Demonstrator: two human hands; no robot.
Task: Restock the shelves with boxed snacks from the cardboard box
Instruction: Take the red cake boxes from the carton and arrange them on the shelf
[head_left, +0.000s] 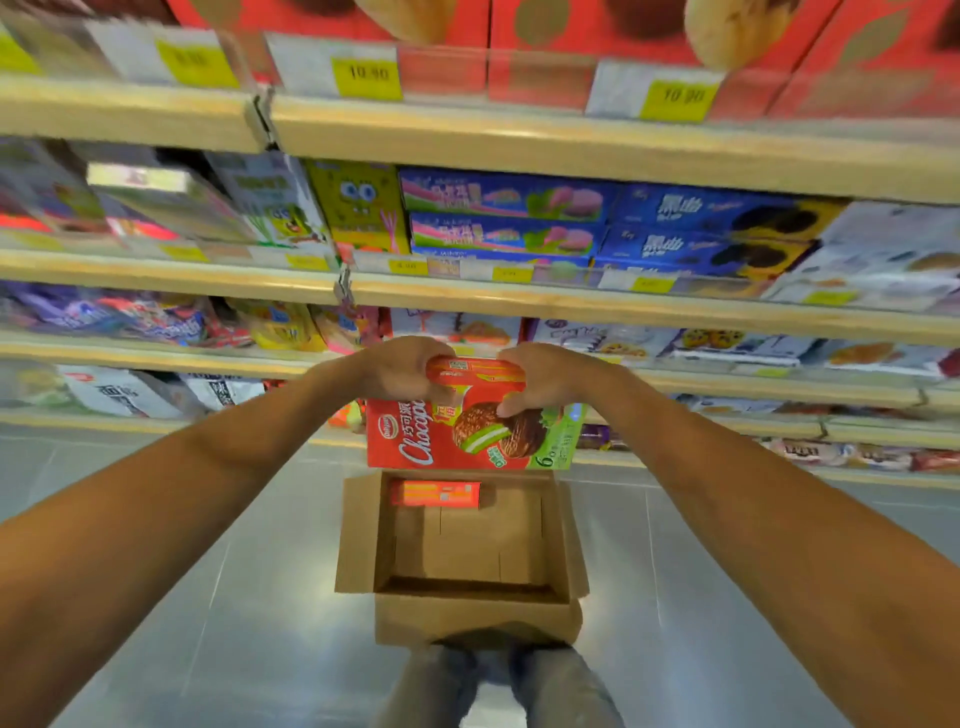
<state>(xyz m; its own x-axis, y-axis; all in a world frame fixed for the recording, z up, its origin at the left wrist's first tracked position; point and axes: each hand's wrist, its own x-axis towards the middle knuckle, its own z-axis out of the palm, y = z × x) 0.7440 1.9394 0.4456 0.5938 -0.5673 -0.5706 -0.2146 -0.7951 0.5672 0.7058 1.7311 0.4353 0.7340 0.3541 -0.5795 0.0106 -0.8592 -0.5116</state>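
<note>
left hand (400, 369), right hand (545, 379), grip on snack box (415, 441), cardboard box (467, 618), glossy floor (234, 571), perhaps tiled, shelves (571, 145)

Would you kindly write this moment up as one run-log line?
left hand: grips Chocopie box | right hand: grips same | cardboard box: one red box inside

A glossy grey tiled floor (208, 597), streaked with reflected light, is spread below tiers of cream-edged shelves (519, 140), on whose rails yellow price tags (368, 78) are clipped.
</note>
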